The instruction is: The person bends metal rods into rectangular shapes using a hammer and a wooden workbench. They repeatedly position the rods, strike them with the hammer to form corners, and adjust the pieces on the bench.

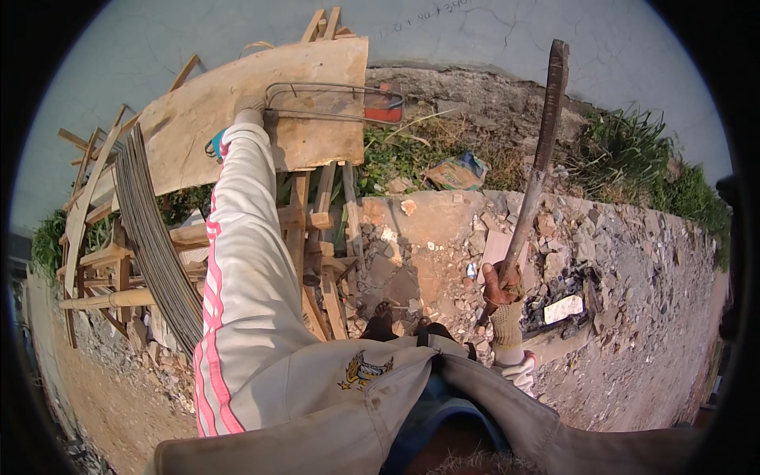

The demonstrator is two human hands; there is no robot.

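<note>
At the upper left, my left arm stretches out over a pale plywood board. My left hand, in a knitted glove, is closed at the near end of a hacksaw. Its thin metal frame lies across or just above the board, with the far end past the board's right edge; my fingers are mostly hidden. On the right, my right hand, in a fingerless knitted glove, grips the lower end of a long, slightly bent brown pole. The pole rises upward; I cannot tell if it is wood or rusty metal.
A bundle of thin metal rods leans over timber trestles at left. A red object sits beyond the board. Broken rubble, a charred patch and a crumpled sack lie on the ground; a wall stands behind.
</note>
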